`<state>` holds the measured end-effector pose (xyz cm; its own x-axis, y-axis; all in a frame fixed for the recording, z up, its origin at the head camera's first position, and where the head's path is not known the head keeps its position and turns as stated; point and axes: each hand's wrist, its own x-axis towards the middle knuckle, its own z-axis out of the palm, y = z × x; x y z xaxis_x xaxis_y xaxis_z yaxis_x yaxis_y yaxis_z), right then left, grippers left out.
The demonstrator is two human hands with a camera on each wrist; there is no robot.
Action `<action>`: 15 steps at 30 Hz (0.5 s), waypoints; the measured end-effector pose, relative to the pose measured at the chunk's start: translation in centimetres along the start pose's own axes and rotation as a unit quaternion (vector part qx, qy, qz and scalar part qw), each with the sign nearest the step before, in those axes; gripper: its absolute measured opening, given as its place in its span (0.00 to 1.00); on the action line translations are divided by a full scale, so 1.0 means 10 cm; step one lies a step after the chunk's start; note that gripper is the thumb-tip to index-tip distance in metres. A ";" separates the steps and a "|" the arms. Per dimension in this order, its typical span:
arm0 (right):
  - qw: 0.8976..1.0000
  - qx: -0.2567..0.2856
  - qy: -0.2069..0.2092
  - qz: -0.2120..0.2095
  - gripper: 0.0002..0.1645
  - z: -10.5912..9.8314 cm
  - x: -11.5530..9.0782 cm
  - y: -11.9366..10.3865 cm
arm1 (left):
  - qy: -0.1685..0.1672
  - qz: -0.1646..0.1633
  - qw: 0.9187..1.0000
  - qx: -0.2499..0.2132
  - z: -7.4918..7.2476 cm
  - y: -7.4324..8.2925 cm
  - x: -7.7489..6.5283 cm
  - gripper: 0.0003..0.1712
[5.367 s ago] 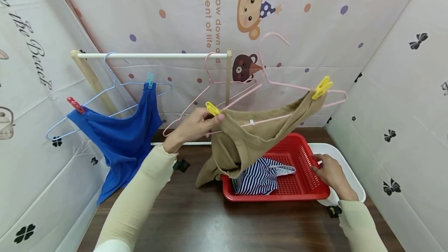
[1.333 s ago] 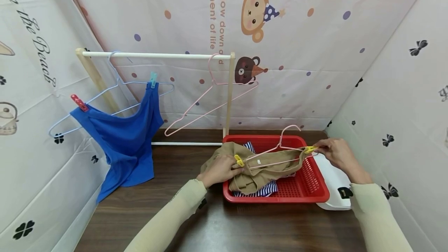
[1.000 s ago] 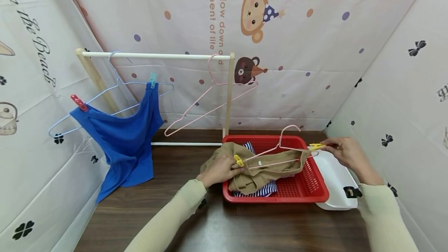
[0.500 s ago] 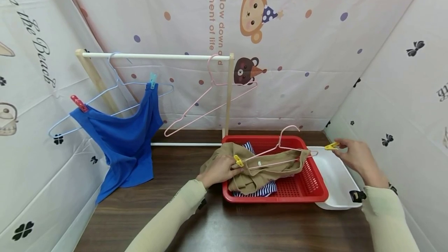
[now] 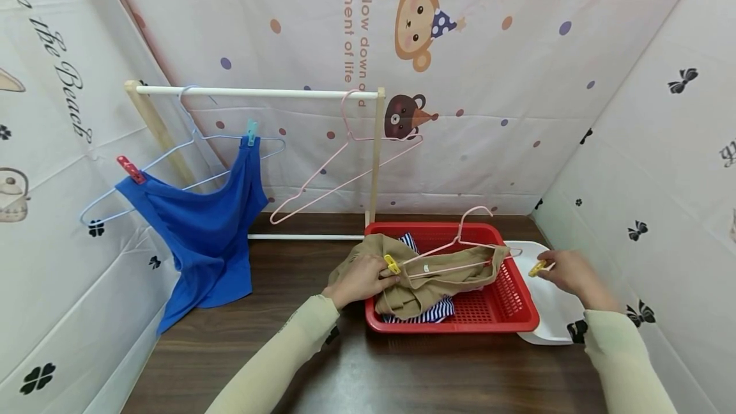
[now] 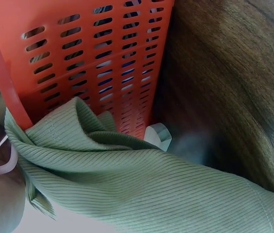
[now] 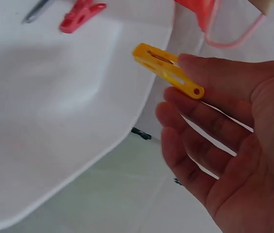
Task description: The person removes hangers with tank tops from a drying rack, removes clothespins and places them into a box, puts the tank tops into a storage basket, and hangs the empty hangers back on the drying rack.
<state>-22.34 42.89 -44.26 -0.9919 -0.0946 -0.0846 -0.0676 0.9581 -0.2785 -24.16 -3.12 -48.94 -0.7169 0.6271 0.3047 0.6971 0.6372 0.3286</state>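
Observation:
In the head view, khaki pants [image 5: 448,283] lie across the red basket [image 5: 520,321] with a pink hanger [image 5: 460,225] at their waistband. My left hand [image 5: 362,280] holds the waistband's left corner beside a yellow clothespin [image 5: 392,264] fastened there. The waistband's right corner has no clip on it. Over the white basin [image 5: 552,305], my right hand [image 5: 575,273] pinches another yellow clothespin [image 7: 168,70] between thumb and index finger, the remaining fingers loosely bent. The left wrist view shows the pants' ribbed cloth [image 6: 127,184] draped over the basket's side; the left fingertips are hidden there.
Inside the basin lie a red clothespin [image 7: 81,15] and a grey one [image 7: 36,10]. Striped cloth [image 5: 434,313] sits under the pants. At left, a rack [image 5: 253,91] carries blue cloth [image 5: 207,235] clipped to a blue hanger, plus a bare pink hanger [image 5: 313,177].
The pants came down from the air onto the basket. My right hand pulled the yellow clothespin off their right corner, moved right, then lowered over the basin. The left hand stayed put lately.

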 end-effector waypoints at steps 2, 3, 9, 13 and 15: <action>1.000 -0.006 -0.016 -0.009 0.23 0.04 0.01 0.00 | 0.001 0.000 1.000 0.001 0.00 0.00 0.00 0.23; 1.000 -0.006 -0.024 -0.011 0.23 0.05 0.02 0.00 | 0.002 0.000 1.000 0.001 0.00 0.00 0.00 0.23; 0.999 -0.003 -0.050 -0.010 0.24 0.11 0.04 0.00 | 0.005 0.003 1.000 -0.006 0.03 -0.01 0.00 0.22; 0.999 -0.002 -0.053 -0.010 0.23 0.12 0.05 0.01 | 0.005 0.003 1.000 -0.009 0.03 -0.02 0.00 0.22; 0.999 0.001 -0.051 -0.011 0.23 0.11 0.05 0.01 | 0.006 0.003 1.000 -0.006 0.03 -0.02 0.00 0.22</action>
<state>-22.73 42.66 -45.42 -0.9739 -0.1429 -0.1762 -0.0890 0.9551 -0.2826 -24.31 -3.09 -49.23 -0.7134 0.6252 0.3164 0.7006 0.6282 0.3383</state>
